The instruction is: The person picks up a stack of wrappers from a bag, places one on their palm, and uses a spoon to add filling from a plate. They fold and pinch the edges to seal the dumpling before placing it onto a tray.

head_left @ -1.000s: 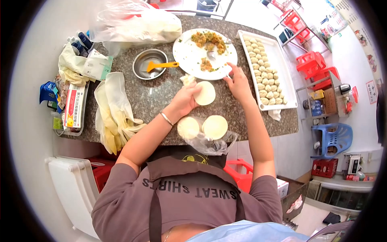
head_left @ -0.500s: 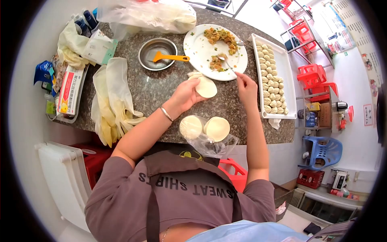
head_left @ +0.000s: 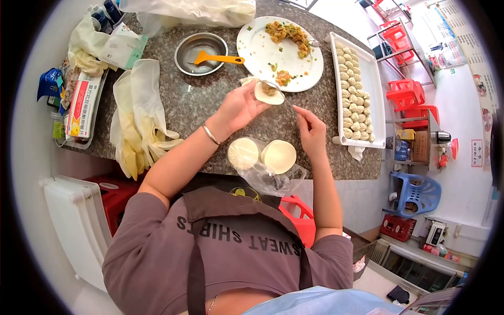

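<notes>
Your left hand (head_left: 240, 105) pinches the wrapper (head_left: 266, 99), filling (head_left: 270, 91) showing just to that hand's right. Your right hand (head_left: 313, 132), lower and nearby, seems closed on the spoon (head_left: 281, 90), though its handle barely shows. Pressing hard could tear the wrapper; a slack left grip could spill filling onto the worktop (head_left: 198, 94).

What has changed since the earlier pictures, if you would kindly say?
The right hand has drawn back from the plate toward the wrapper in the left hand. The spoon it pinched has moved from plate to wrapper, where filling now sits; whether it is still gripped is unclear. The left hand's hold, metal bowl and white tray stay as they were.
</notes>
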Tool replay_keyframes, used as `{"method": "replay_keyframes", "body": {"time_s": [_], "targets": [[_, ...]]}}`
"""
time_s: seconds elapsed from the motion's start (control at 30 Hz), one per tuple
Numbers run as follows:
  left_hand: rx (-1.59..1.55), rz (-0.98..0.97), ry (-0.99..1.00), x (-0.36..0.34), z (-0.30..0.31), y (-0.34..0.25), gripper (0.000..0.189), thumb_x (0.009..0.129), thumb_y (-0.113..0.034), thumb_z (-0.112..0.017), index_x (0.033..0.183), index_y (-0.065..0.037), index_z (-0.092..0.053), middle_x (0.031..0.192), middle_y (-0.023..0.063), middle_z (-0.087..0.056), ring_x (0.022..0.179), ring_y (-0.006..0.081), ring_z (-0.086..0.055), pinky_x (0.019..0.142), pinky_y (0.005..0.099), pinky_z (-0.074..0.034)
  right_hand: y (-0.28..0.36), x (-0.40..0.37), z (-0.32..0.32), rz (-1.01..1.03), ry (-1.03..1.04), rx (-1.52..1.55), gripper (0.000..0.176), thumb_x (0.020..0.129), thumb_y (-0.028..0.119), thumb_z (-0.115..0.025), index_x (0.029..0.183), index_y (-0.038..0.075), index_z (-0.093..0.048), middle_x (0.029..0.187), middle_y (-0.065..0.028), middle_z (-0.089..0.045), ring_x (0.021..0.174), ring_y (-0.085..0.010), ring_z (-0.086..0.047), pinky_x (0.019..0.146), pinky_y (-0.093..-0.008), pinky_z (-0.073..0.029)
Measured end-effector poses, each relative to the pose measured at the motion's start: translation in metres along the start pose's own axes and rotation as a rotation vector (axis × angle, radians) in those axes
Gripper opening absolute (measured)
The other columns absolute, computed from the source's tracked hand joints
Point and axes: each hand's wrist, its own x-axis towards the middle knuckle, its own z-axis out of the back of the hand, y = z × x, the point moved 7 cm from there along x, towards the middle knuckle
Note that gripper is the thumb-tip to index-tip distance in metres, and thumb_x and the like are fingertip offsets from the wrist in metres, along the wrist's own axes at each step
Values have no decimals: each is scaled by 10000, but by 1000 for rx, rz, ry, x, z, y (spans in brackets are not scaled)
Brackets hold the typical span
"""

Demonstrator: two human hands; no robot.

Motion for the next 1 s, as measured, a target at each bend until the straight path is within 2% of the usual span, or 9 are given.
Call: {"method": "replay_keyframes", "body": {"time_s": [0.17,0.23,0.37,0.57,0.8,0.87,1.0], "targets": [[3,-1,6,0,-1,0,413,1046,-198,-305,1384,39,-315,1368,189,-461,1261,293,-495,1071,431,-436,2,-12,6,2,-64,79,218,930,44,-559,1113,17,-674,709,-3,-584,615,-53,-463,562,-220,-394],[25,9,7,0,0,2,414,1047,-200,-304,1386,37,-313,1368,188,-461,1261,290,-496,1072,431,-434,-15,-7,15,-60,-211,93,225,949,64,-554,1138,13,-667,725,64,-527,615,-22,-388,537,-197,-327],[33,10,-2,-1,-2,2,416,1047,-209,-308,1387,31,-314,1369,184,-462,1263,296,-493,1074,438,-427,-21,5,12,-71,-162,-13,224,956,80,-549,1134,11,-666,712,67,-515,601,-24,-373,526,-203,-314],[1,22,46,-1,-2,5,425,1046,-226,-317,1390,22,-309,1378,188,-451,1280,307,-474,1088,457,-404,-21,12,4,-66,-121,59,221,957,76,-548,1132,12,-667,705,62,-505,601,-27,-371,526,-204,-309],[-71,-13,101,-4,-15,0,438,1042,-228,-318,1396,29,-297,1403,192,-416,1302,313,-440,1106,466,-373,-5,-22,1,-66,-79,41,230,956,55,-538,1148,10,-658,740,66,-526,633,-19,-405,549,-190,-332],[-74,-16,88,-4,-12,1,438,1042,-229,-317,1395,29,-298,1404,192,-416,1301,313,-441,1107,467,-372,0,-26,1,-72,-55,60,228,939,48,-552,1135,6,-662,690,30,-523,604,-40,-424,542,-210,-355],[-20,-5,91,-2,-9,1,444,1043,-237,-320,1411,6,-276,1419,193,-401,1318,311,-429,1109,461,-375,2,-19,10,-107,-101,145,218,939,46,-554,1121,2,-663,684,30,-518,605,-41,-424,543,-212,-359]]}}
